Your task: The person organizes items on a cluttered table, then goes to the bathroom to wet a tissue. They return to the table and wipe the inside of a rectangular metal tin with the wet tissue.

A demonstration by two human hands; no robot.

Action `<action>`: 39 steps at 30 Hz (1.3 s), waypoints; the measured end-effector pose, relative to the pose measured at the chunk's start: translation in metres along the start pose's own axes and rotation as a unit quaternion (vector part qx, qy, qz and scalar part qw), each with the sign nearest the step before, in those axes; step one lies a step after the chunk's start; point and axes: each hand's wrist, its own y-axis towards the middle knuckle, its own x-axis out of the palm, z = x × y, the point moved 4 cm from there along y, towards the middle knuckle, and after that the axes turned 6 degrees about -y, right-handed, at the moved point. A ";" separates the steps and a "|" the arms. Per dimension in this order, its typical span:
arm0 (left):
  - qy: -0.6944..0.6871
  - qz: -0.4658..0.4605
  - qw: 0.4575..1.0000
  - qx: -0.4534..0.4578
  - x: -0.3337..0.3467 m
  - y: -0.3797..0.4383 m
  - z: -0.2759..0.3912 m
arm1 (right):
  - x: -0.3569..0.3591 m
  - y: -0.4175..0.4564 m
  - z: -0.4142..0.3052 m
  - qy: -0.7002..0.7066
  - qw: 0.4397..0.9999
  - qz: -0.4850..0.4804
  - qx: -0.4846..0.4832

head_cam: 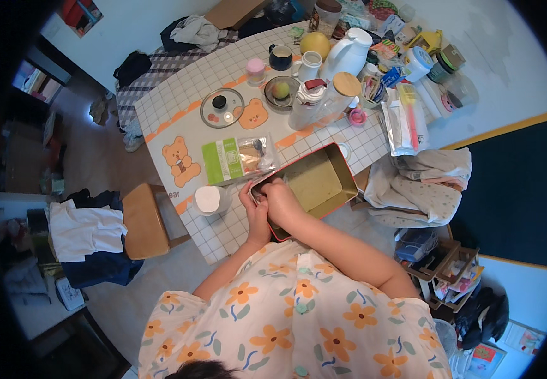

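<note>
A rectangular metal tin (318, 184) with a red rim stands at the table's near edge, its top uncovered. My left hand (256, 213) grips the tin's left end, its fingers on the rim. My right hand (280, 201) reaches inside that same end; its fingertips are partly hidden, and I cannot tell what they touch. Just beyond the tin lies a green and clear plastic packet (238, 158). To the left of my left hand stands a clear jar with a white lid (208, 199).
A glass pot lid (222, 108), a bowl (282, 94) with a fruit, a dark mug (280, 57), a white thermos jug (349, 52) and bottles stand farther back. A wooden chair (145, 222) is at the left; a cloth-covered seat (415, 194) is at the right.
</note>
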 end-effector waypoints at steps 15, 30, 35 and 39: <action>-0.002 -0.017 0.999 0.040 -0.006 0.001 0.012 | -0.048 0.027 0.045 -0.162 0.984 0.067 -0.016; 0.032 -0.020 0.999 0.035 -0.008 0.013 0.016 | -0.002 0.000 0.010 -0.017 0.985 -0.154 -0.071; 0.067 -0.030 0.994 0.077 0.007 0.012 0.034 | -0.008 -0.014 0.014 -0.099 0.944 -0.311 -0.052; 0.074 -0.027 0.993 0.089 0.004 0.009 0.039 | -0.043 -0.010 0.004 -0.237 0.899 -0.367 -0.023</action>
